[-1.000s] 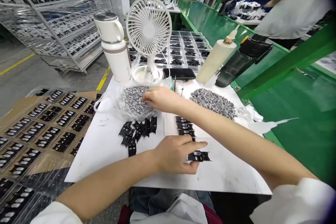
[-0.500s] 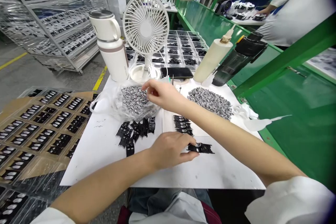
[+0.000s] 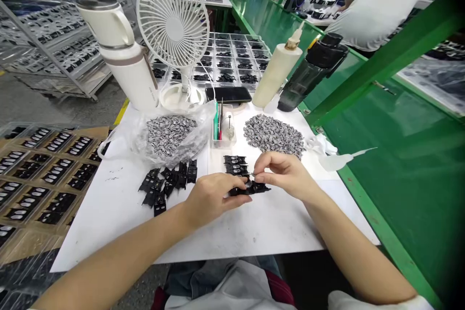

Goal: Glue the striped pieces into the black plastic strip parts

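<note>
My left hand (image 3: pixel 212 196) pinches one end of a black plastic part (image 3: pixel 254 188) lying on the white work board (image 3: pixel 119 213). My right hand (image 3: pixel 285 174) is closed in a pinch right over that same part, with something small and silvery between thumb and finger. A short row of the same black parts (image 3: pixel 235 163) lies just behind, and a loose cluster of black parts (image 3: pixel 167 185) sits to the left. Small silver pieces fill a clear plastic bag (image 3: pixel 169 135) and a loose heap (image 3: pixel 273 134).
At the back stand a white flask (image 3: pixel 121 60), a white desk fan (image 3: pixel 174 22), a phone (image 3: pixel 228 94), a glue bottle (image 3: pixel 278 75) and a dark container (image 3: pixel 308 72). Trays of black parts (image 3: pixel 47 164) lie left. A green bench (image 3: pixel 399 155) runs right, where another person in white (image 3: pixel 378 0) stands.
My right hand left the bag of silver pieces and came down to the black part held by my left hand. The view shifted closer and lower over the board.
</note>
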`<state>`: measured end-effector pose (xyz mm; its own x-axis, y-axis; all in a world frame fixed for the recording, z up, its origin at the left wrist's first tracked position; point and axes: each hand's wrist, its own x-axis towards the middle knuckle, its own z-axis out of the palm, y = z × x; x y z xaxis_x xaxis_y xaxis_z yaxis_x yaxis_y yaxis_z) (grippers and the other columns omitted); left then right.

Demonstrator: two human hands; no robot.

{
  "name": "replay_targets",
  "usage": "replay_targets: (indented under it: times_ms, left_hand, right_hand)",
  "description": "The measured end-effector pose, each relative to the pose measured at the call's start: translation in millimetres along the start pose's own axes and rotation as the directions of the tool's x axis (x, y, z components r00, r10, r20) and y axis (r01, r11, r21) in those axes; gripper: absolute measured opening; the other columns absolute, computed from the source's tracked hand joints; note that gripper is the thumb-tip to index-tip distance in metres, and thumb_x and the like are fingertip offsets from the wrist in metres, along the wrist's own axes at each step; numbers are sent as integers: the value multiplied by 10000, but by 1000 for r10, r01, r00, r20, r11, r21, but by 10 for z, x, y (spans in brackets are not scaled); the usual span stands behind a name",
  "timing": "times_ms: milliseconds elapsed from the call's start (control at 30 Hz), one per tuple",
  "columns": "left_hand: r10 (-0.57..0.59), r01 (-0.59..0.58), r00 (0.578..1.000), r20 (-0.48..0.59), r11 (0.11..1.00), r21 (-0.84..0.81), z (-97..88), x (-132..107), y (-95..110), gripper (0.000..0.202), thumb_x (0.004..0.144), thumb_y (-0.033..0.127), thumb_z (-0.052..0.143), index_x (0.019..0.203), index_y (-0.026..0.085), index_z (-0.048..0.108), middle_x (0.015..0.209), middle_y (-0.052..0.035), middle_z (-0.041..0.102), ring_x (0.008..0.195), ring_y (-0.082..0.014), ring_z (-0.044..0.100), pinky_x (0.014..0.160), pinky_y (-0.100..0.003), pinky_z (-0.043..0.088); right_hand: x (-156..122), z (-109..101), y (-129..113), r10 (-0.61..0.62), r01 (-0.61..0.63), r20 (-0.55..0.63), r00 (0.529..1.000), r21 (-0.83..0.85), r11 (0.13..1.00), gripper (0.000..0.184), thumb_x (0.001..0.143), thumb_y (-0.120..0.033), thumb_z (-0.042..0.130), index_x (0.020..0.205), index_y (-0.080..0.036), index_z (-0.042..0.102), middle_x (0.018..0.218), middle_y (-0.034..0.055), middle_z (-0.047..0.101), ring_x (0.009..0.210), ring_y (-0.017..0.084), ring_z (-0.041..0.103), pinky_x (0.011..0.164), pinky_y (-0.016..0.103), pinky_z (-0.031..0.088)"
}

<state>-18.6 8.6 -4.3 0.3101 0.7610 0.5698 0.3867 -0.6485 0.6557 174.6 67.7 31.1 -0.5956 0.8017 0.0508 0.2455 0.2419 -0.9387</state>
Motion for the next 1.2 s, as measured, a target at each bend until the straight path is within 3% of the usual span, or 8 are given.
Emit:
replay_targets:
  times_ms: [200, 300, 500, 800, 933, 1033, 1133, 1200]
  left_hand:
    - [42, -41, 999, 28, 999, -10, -23, 10, -34, 135, 748, 259, 628, 839, 176, 574, 845, -54, 709, 808, -149, 669, 717, -229, 530]
    - [26, -24, 999, 44, 999, -36, -8, 1, -53, 156, 741, 243, 637, 852, 168, 557, 864, -63, 704, 837, -150, 663, 735, -234, 524]
    - [-50, 56, 997, 65, 993, -99, 12, -5, -53, 139, 752, 229, 625, 872, 182, 571, 881, -47, 700, 839, -137, 654, 744, -233, 517]
    - [-23, 38, 990, 138, 994, -102, 11, 7, -69, 121, 762, 238, 612, 861, 169, 599, 860, -39, 702, 808, -129, 654, 748, -216, 506]
    - [-117, 150, 972, 204, 977, -153, -16, 10, -42, 128, 764, 264, 607, 852, 171, 609, 857, -40, 696, 802, -139, 645, 730, -224, 500]
    - [-282, 361, 915, 288, 892, -273, -13, 10, -8, 151, 744, 296, 629, 826, 170, 617, 837, -42, 682, 772, -141, 631, 710, -230, 492]
    - [-464, 570, 822, 330, 679, -464, 13, 21, 15, 189, 698, 307, 676, 804, 163, 612, 809, -35, 661, 745, -132, 616, 694, -231, 489]
    - [-551, 635, 760, 346, 514, -576, 23, 41, 24, 203, 684, 310, 688, 779, 157, 595, 741, -18, 649, 680, -117, 607, 647, -226, 490]
  right_hand:
    - [-23, -35, -70, -172, 194, 175, 969, -115, 974, 90, 780, -231, 604, 800, -183, 677, 798, 51, 629, 776, 143, 586, 724, 278, 480]
    - [-39, -50, -90, -180, 225, 246, 953, -171, 959, 98, 782, -216, 599, 828, -188, 682, 870, 58, 605, 842, 144, 578, 782, 277, 468]
    - [-68, -34, -99, -123, 188, 282, 951, -214, 959, 122, 801, -193, 560, 856, -188, 669, 918, 64, 592, 884, 153, 565, 812, 281, 450]
    - [-65, 51, -192, 106, -50, 241, 965, -225, 973, 119, 746, -91, 552, 775, -156, 648, 847, 33, 578, 769, 126, 564, 721, 246, 452]
    - [-62, 13, -156, 117, -56, 279, 953, -218, 974, 118, 769, -123, 542, 804, -156, 650, 861, 31, 559, 765, 116, 553, 695, 234, 439]
    - [-63, -48, -105, 92, -35, 355, 930, -164, 986, 113, 799, -196, 539, 824, -165, 645, 854, 26, 548, 768, 114, 540, 711, 247, 429]
    - [-68, -84, -61, 106, -88, 415, 904, -64, 994, 178, 748, -261, 618, 900, -168, 610, 867, 20, 539, 780, 118, 520, 730, 263, 425]
    - [-71, -66, -41, 160, -182, 425, 891, 10, 983, 303, 683, -247, 680, 952, -168, 567, 897, 19, 542, 810, 123, 516, 735, 265, 428]
